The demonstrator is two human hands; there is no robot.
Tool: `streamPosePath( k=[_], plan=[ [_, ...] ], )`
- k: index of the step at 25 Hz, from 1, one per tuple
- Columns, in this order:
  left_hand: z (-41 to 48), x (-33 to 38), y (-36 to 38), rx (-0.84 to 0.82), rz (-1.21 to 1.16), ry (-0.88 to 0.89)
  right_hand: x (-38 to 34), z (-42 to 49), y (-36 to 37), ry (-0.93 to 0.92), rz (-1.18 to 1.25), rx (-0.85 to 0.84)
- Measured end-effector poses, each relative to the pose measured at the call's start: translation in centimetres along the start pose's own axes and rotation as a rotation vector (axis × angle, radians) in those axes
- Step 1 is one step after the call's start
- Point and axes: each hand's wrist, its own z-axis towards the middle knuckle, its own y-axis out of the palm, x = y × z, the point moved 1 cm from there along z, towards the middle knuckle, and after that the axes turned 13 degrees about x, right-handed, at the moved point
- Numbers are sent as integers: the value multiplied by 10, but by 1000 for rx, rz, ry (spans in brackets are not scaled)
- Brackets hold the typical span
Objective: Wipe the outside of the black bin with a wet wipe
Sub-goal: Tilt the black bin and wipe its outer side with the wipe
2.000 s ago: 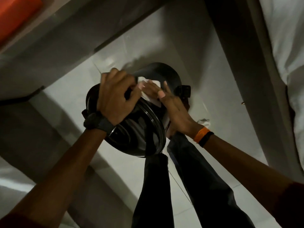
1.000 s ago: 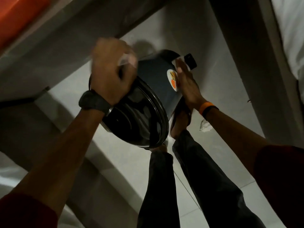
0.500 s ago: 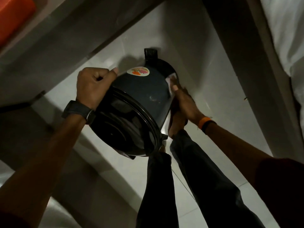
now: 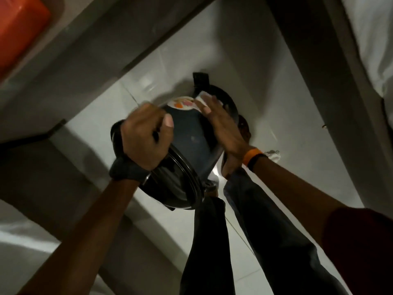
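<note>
Left hand (image 4: 146, 137) closed in a firm grip on the rim of the black bin (image 4: 191, 141), holding it tilted off the tiled floor (image 4: 276, 86) with the lid end toward the camera; right hand (image 4: 221, 126) flat against the bin's side, fingers pressing the wet wipe (image 4: 203, 97) beside the round sticker (image 4: 182, 103). Step in hand: wiping the outer wall, probably mid-task. Next move likely calls for turning the bin to reach unwiped wall.

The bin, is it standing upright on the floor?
No, the black bin is tipped over, held up by the left hand while the right hand wipes it.
</note>
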Motion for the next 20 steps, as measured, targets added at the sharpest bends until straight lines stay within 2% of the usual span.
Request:
streamPosePath(
  k=[1,3,5,6,9,10,13,14,15,17,19,20],
  plan=[
    [-5,9,2,-33,39,27,-9,2,7,-115,-64,-44],
    [-7,12,5,-17,110,36,-30,-15,24,-375,-24,-154],
    [-2,4,0,-25,120,-14,-19,-30,23,-454,9,-190],
    [2,1,-4,-31,134,-61,-8,-32,14,-419,-30,-144],
    [10,-19,-8,-10,101,-320,25,-39,-7,-14,-114,-31],
    [14,-24,-7,14,74,-392,21,-46,-6,-18,-100,-24],
    [24,-33,2,33,47,-443,-11,-64,19,-439,-31,-97],
    [26,-33,4,25,44,-434,-15,-57,20,-514,-30,-123],
    [28,-31,6,10,40,-426,-13,-42,17,-514,-71,-116],
    [29,-24,9,-39,22,-392,3,0,1,-322,-225,-29],
    [32,-18,12,-71,25,-359,25,24,-15,-30,-246,1],
    [36,-18,14,-80,29,-359,28,21,-15,13,-218,4]
  ],
)
